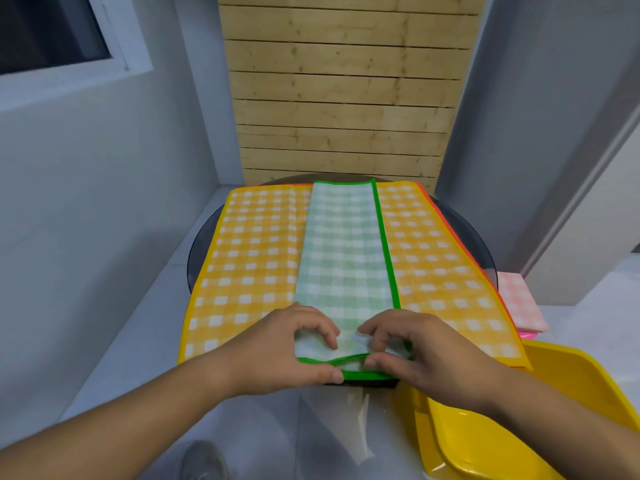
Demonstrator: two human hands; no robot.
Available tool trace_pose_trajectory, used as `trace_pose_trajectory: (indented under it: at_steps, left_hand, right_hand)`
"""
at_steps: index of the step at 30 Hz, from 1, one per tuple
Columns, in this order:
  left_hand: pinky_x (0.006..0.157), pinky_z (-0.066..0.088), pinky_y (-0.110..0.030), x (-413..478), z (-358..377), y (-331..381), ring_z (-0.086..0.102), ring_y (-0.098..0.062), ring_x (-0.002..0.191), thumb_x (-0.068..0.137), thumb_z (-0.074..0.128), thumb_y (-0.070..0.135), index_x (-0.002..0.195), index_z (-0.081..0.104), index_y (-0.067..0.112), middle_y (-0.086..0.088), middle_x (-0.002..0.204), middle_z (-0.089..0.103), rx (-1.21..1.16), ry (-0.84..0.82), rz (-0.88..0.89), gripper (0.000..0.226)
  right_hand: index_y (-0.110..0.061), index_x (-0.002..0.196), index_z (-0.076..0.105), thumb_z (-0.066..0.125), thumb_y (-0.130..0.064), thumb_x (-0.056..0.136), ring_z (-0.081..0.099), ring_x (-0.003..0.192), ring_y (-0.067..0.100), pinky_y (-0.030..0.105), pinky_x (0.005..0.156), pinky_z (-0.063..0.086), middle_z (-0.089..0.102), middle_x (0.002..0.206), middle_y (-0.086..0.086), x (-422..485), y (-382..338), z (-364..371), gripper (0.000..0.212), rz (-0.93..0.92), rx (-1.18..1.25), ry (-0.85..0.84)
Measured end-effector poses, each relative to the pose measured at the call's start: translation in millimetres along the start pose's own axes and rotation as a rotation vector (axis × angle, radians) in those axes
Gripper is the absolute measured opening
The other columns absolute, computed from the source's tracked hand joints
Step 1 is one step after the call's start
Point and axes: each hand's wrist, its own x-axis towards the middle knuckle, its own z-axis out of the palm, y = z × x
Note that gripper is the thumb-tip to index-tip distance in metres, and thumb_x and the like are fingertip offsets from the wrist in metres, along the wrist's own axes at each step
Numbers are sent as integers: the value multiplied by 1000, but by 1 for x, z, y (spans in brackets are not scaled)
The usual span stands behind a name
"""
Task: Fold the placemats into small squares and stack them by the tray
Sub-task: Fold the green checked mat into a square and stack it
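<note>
From my remote seat I see the green checked placemat point(343, 244), folded into a long narrow strip. It runs down the middle of the worktop point(479, 244) from the far edge to the near edge. It lies on an open yellow checked placemat point(256, 258), which covers most of the round dark worktop. An orange-edged placemat point(437, 211) peeks out beneath the yellow one along the right side.

Both hands grasp the strip's near end at the worktop's near edge. The left hand point(294, 344) pinches the near left corner, thumb along the green border and fingers curled on top. The right hand point(415, 351) pinches the near right corner the same way. Between them the border bows up slightly.

Off the worktop's near right edge sits a yellow tray point(519, 431). Just past its far side lies a folded pink checked placemat point(519, 303).
</note>
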Motion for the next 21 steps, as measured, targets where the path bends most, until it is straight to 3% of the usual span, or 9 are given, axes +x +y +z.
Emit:
trace_pose_trajectory:
  at_steps: [4, 8, 11, 16, 21]
  left_hand:
    - [106, 37, -18, -2, 0, -3, 47, 5, 124, 70, 89, 47, 98, 69, 35, 28, 122, 57, 111, -54, 40, 36]
    - [105, 29, -13, -4, 6, -7, 37, 8, 123, 72, 85, 52, 98, 62, 39, 29, 126, 45, 306, -104, 93, 37]
    - [104, 32, -16, -4, 10, -8, 38, 5, 120, 73, 82, 51, 97, 60, 40, 27, 124, 45, 353, -71, 129, 34]
    - [98, 44, -28, -4, 8, -7, 52, -2, 115, 80, 76, 41, 91, 64, 35, 21, 114, 60, 220, 5, 134, 18]
    - [97, 49, -30, -2, 1, -1, 62, -2, 111, 82, 80, 36, 87, 68, 34, 20, 106, 68, 74, 59, 84, 13]
  right_hand:
    - [-29, 82, 64, 71, -48, 84, 53, 110, -9, 13, 90, 43, 62, 117, -23, 0, 1, 0, 21, -6, 15, 2]
    - [-31, 82, 62, 73, -50, 82, 46, 114, -9, 11, 94, 36, 59, 123, -20, -2, 2, 6, 22, -78, -126, -49]
    - [-32, 84, 57, 70, -56, 78, 42, 121, -1, 22, 98, 37, 53, 130, -18, -5, 5, 14, 27, -128, -270, -56]
    - [-32, 84, 50, 63, -52, 80, 51, 111, 7, 31, 91, 47, 57, 119, -14, -7, 2, 17, 24, -151, -273, -1]
    - [-33, 90, 52, 60, -47, 90, 54, 103, 0, 25, 85, 46, 60, 109, -17, -3, -1, 6, 17, -120, -116, 37]
